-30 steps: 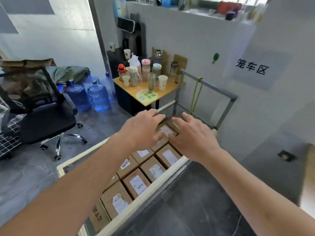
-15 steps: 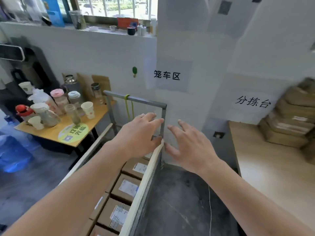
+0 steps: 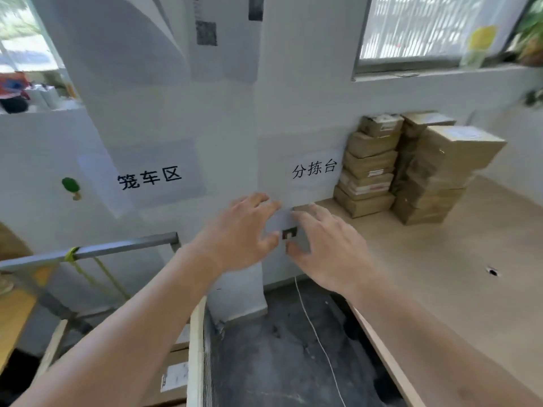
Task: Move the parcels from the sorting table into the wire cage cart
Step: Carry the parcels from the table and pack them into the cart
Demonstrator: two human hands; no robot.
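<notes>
Parcels (image 3: 411, 168): stacks remain far right on sorting table (image 3: 440, 274); some in cart (image 3: 194, 348). Left hand (image 3: 238, 233), right hand (image 3: 329, 248): fingers spread, empty.

You see brown cardboard parcels (image 3: 411, 168) with white labels stacked on the pale wood sorting table (image 3: 458, 259), white walls with black-lettered signs (image 3: 313, 169), and a yellow-green cord (image 3: 88, 274).

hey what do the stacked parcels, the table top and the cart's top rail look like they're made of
Parcels: brown corrugated cardboard, matte, with taped seams and white labels. Table top: pale wood-look board, likely laminate; faint grain, smooth low sheen. Top rail: grey square metal tube, dull brushed finish.
</notes>
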